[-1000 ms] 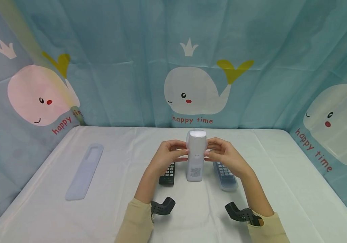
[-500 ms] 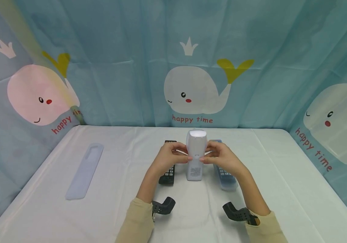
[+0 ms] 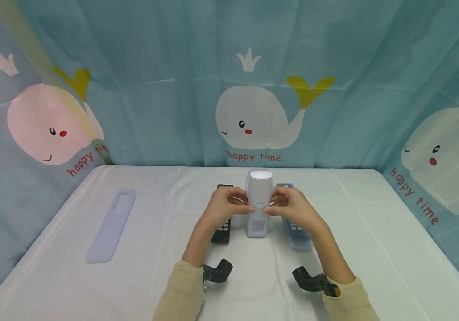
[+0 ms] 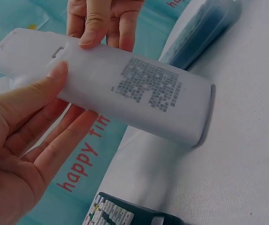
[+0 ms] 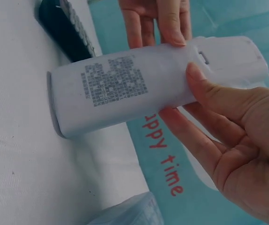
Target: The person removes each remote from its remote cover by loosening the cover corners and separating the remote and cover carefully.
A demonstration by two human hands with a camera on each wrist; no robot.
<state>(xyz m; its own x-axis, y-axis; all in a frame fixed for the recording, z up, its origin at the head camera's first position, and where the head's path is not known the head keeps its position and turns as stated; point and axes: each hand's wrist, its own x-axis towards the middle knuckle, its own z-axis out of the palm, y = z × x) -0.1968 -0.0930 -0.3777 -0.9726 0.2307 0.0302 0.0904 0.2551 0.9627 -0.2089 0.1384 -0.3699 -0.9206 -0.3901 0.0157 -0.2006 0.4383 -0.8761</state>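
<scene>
A white remote control (image 3: 258, 205) stands upright in the middle of the table, its back with a printed label turned toward me. Its lower end appears to rest on the cloth. My left hand (image 3: 222, 206) grips its left side, thumb on the back and fingers behind. From the right, my right hand (image 3: 295, 208) holds it the same way, as the right wrist view also shows. Partly hidden behind the left hand lies a black remote control (image 3: 221, 235). Beside the right hand is a blue-looking remote control (image 3: 300, 239) in a clear sleeve.
On the left side of the table lies a flat translucent sleeve (image 3: 111, 226) with a cutout near its far end. White cloth (image 3: 165, 285) covers the table. A blue-green curtain (image 3: 153, 125) printed with whales encloses the back and sides.
Both thumbs have moved down and inward onto the remote control's back, and the hands have come closer together. The remote control has stayed nearly in place.
</scene>
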